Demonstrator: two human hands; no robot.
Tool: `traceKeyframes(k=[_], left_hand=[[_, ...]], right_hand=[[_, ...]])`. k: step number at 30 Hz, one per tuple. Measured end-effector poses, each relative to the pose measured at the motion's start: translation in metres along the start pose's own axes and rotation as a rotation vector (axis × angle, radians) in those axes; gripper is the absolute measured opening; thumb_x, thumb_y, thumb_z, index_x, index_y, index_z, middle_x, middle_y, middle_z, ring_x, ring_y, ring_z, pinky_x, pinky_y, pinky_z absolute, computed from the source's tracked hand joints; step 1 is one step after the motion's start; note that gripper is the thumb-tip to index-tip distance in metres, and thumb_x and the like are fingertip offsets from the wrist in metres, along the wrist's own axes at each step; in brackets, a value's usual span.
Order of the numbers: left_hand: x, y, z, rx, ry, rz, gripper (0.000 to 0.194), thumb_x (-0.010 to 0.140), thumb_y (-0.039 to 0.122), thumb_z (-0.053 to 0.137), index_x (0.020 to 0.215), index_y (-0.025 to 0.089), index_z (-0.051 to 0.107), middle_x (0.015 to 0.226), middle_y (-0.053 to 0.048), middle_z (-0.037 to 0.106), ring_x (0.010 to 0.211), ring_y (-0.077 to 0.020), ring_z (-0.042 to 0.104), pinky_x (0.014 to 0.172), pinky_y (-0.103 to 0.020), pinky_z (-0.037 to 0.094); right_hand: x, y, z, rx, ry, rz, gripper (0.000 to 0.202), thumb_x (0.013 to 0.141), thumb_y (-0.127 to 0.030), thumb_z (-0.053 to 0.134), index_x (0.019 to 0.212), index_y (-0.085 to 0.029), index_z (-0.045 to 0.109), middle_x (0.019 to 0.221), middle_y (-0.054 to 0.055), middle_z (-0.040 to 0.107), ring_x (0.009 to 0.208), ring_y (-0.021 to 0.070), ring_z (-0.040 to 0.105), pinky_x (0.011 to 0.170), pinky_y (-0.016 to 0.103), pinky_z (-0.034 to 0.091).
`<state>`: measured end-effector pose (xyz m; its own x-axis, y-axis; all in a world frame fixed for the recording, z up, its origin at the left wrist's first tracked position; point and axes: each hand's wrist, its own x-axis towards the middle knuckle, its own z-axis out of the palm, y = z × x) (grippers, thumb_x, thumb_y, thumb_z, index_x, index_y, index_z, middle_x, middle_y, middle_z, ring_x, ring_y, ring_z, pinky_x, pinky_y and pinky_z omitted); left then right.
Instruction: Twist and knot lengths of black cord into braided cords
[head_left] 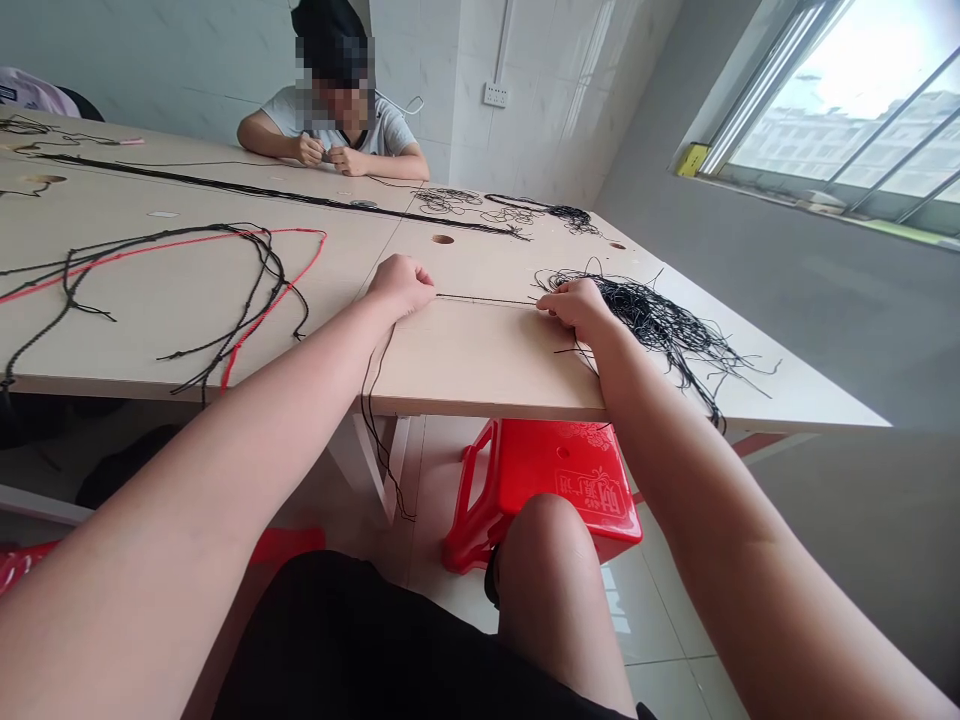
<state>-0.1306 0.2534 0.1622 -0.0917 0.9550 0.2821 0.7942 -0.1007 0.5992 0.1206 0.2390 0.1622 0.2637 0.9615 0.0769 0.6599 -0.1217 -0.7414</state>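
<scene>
A thin black cord (486, 298) stretches nearly straight between my two hands, just over the pale tabletop (480, 365). My left hand (405, 286) is closed on its left end, and loose strands hang from this hand over the table's front edge. The right end is pinched in my right hand (574, 303), with short loose ends below the fingers. Right beside my right hand lies a tangled heap of black cords (660, 318).
Black cords and a red cord (311, 262) lie curved at the left. A long black bundle (285, 190) crosses the table further back, near smaller coils (571, 216). Across the table sits a person (382, 135). A red stool (562, 470) stands below the front edge.
</scene>
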Motion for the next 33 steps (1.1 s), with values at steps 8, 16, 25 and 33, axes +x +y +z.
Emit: traceKeyframes(k=[8,16,25,33], left_hand=[[0.004,-0.003,0.001,0.036,-0.014,0.021,0.022,0.054,0.012,0.066,0.075,0.018,0.066,0.083,-0.004,0.068,0.083,-0.0204,0.061,0.076,-0.029,0.048],[0.004,-0.003,0.002,0.028,-0.013,0.037,0.021,0.052,0.01,0.066,0.072,0.018,0.067,0.08,-0.005,0.067,0.081,-0.0218,0.061,0.075,-0.031,0.047],[-0.039,0.004,-0.026,0.065,-0.009,0.051,0.025,0.06,0.01,0.062,0.083,0.015,0.071,0.087,-0.01,0.068,0.086,-0.0262,0.062,0.083,-0.036,0.048],[-0.225,0.035,-0.058,-0.217,0.052,0.542,0.037,0.076,0.028,0.066,0.111,0.021,0.068,0.108,-0.005,0.069,0.11,-0.0219,0.058,0.098,-0.034,0.045]], right_hand=[[0.004,0.003,0.004,-0.055,0.013,-0.046,0.013,0.059,-0.014,0.066,0.056,-0.018,0.053,0.052,0.0,0.048,0.05,0.0113,0.042,0.046,0.027,0.034],[0.002,0.0,0.004,-0.093,0.03,-0.063,0.012,0.06,-0.014,0.065,0.055,-0.017,0.054,0.055,0.001,0.051,0.054,0.0129,0.046,0.05,0.027,0.037],[-0.051,-0.024,-0.014,0.033,-0.079,-0.132,0.018,0.067,-0.018,0.064,0.055,-0.017,0.05,0.045,-0.005,0.038,0.042,0.0064,0.029,0.042,0.024,0.022],[-0.194,-0.014,-0.018,0.659,-0.579,-0.343,0.019,0.07,-0.031,0.07,0.062,-0.016,0.06,0.052,-0.005,0.046,0.049,0.0046,0.034,0.047,0.022,0.026]])
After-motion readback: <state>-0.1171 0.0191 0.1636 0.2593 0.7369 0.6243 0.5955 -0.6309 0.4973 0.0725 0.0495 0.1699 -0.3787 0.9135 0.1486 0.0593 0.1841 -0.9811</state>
